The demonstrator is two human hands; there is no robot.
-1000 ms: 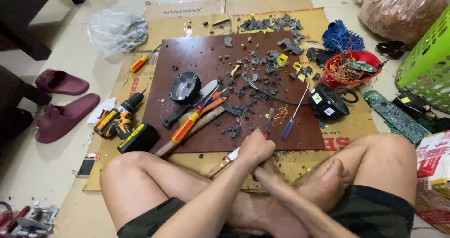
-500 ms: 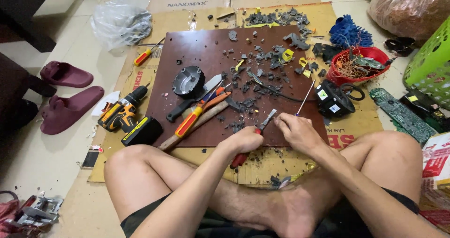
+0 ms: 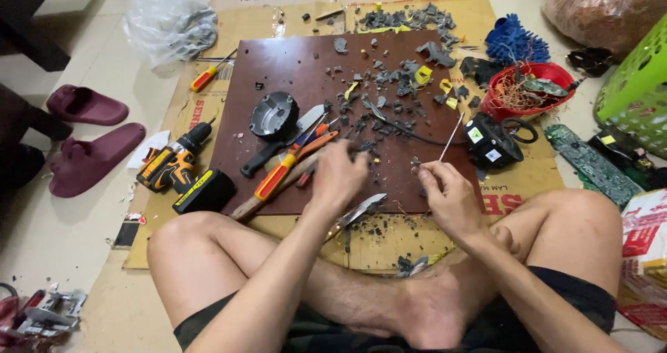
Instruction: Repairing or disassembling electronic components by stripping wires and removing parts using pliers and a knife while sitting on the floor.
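Your left hand [image 3: 338, 178] rests curled, knuckles up, over the near edge of the dark brown board [image 3: 292, 61], its fingers closed down among the tools there; what they grip, if anything, is hidden under the hand. Just beside it lie an orange-handled screwdriver [image 3: 278, 175], orange-handled pliers [image 3: 316, 144] and a black-handled knife [image 3: 278, 148] with its blade pointing away from you. A second knife [image 3: 358, 210] lies below your wrist, its blade tip over the board's edge.

Your right hand [image 3: 451, 200] sits to the right on the same edge, thumb and forefinger pinched on the near end of a thin pale wire [image 3: 451, 127]. The wire is slender and straight, rising at a slant away from you toward a black boxy part with small labels [image 3: 490, 141], and its far end stops just beside that part. A dark cable [image 3: 417, 136] curves across the board near it.

The board lies on flattened cardboard [image 3: 389, 245] on the floor, littered with grey and yellow plastic fragments [image 3: 403, 75]. A round black metal housing [image 3: 274, 115] stands left of centre. Off the board to the left lie a yellow and black cordless drill [image 3: 174, 162] and a yellow-handled screwdriver [image 3: 208, 75]. To the right stands a red bowl [image 3: 500, 106] filled with tangled copper wire, with a green circuit board [image 3: 590, 162] near it.
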